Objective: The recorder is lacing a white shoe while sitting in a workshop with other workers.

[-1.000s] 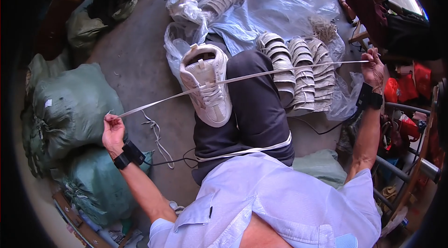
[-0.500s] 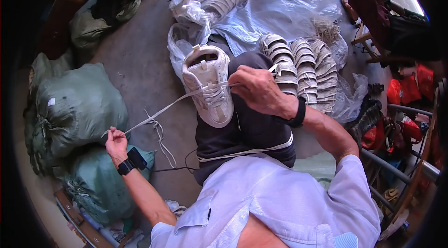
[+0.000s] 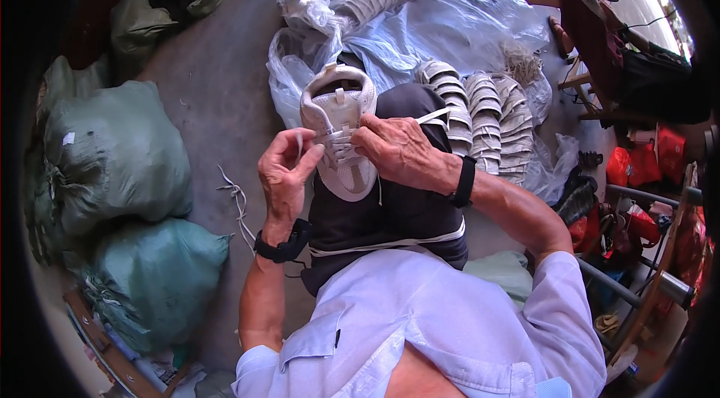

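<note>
A cream and beige sneaker (image 3: pixel 350 178) rests on my dark-trousered lap, its toe pointing toward me. White shoelace (image 3: pixel 341 145) is threaded in rows across its front. At the left edge of the lacing, my left hand (image 3: pixel 287 162) pinches a loose lace end between thumb and fingers. My right hand (image 3: pixel 397 149) is closed at the right side of the eyelets, gripping the lace; its fingertips partly cover that edge. More white lace trails out behind the right hand over my knee. The shoe's opening and tongue face upward.
Stacked rows of pale shoe uppers (image 3: pixel 484 121) lie to the right of my knees. Clear plastic bags (image 3: pixel 465 8) spread beyond them. Green sacks (image 3: pixel 112 151) stand at left, near loose laces (image 3: pixel 241 203). A metal-framed rack (image 3: pixel 637 248) and a seated person are at right.
My left hand has come in from far left to the shoe, so its taut lace is no longer stretched out. My right hand has shifted slightly toward the eyelets.
</note>
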